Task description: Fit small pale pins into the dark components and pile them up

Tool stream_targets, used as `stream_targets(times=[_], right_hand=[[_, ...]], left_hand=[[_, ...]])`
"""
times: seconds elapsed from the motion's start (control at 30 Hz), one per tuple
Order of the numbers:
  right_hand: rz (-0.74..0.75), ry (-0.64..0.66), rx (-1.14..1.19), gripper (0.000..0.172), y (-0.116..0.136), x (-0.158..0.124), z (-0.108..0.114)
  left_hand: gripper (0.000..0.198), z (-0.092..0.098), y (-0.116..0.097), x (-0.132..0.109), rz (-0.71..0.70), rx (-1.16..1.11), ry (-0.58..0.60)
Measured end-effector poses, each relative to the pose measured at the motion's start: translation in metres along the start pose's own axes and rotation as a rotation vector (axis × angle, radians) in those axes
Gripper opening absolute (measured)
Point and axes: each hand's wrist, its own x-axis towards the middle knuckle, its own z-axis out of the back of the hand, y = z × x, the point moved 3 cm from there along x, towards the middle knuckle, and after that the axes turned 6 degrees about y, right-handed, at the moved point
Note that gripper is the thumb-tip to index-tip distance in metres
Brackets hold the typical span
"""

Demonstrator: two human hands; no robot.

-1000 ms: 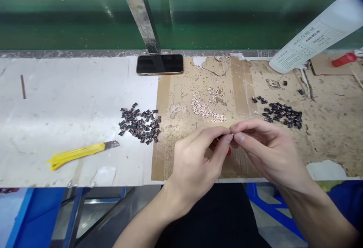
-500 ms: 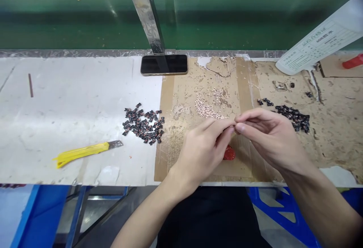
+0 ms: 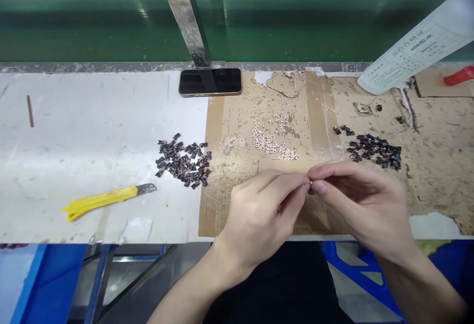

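My left hand (image 3: 264, 210) and my right hand (image 3: 365, 200) meet fingertip to fingertip above the cardboard, both closed in a pinch. Between the tips shows a speck of a small copper-coloured piece (image 3: 310, 183), at the left fingertips. What the right fingers grip is hidden behind the thumb and forefinger. Just beyond the hands lies a scatter of tiny copper-coloured pieces (image 3: 270, 143). To the right is a pile of small black parts (image 3: 381, 151). On the left, another pile of black parts (image 3: 183, 163) shows copper-coloured bits on them.
A yellow utility knife (image 3: 101, 203) lies at left with its blade out. A phone (image 3: 210, 82) rests at the foot of a metal post (image 3: 185, 18). At the right back, a white bottle (image 3: 414, 47) leans over the cardboard (image 3: 240, 181), near a red object (image 3: 459, 76).
Both hands have moved slightly down towards me, still pinched together. More of the copper-coloured scatter shows, and the red round thing beneath the hands is now hidden. The view has shifted slightly.
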Motion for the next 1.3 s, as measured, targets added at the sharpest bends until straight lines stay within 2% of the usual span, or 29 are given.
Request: stream_targets(times=[0.27, 0.37, 0.43, 0.5, 0.63, 0.7, 0.77, 1.07, 1.3], right_hand=[[0.101, 0.020, -0.160, 0.023, 0.001, -0.024, -0.005], [0.095, 0.069, -0.178, 0.023, -0.004, -0.033, -0.005], [0.081, 0.090, -0.210, 0.021, -0.008, -0.039, -0.003], [0.079, 0.088, -0.306, 0.019, -0.012, -0.042, 0.001], [0.185, 0.140, -0.657, 0.016, -0.014, -0.043, 0.002], [0.247, 0.189, -0.791, 0.015, -0.014, -0.042, -0.002], [0.280, 0.218, -0.871, 0.015, -0.014, -0.042, -0.004], [0.326, 0.225, -0.966, 0.018, -0.015, -0.041, -0.004], [0.277, 0.240, -0.902, 0.025, -0.017, -0.041, -0.002]], left_hand=[[0.011, -0.008, -0.012, -0.015, -0.029, 0.142, 0.012], [0.012, -0.010, -0.013, -0.025, 0.007, 0.101, 0.052], [0.009, -0.008, -0.008, -0.032, 0.120, -0.026, 0.073], [0.013, -0.002, 0.001, -0.040, 0.311, -0.185, 0.055], [0.015, 0.008, 0.019, -0.055, 0.704, -0.460, 0.020], [0.014, 0.009, 0.025, -0.060, 0.822, -0.536, 0.037], [0.012, 0.009, 0.027, -0.063, 0.880, -0.571, 0.055], [0.008, 0.009, 0.024, -0.065, 0.854, -0.568, 0.079], [0.015, 0.010, 0.024, -0.061, 0.694, -0.563, 0.022]])
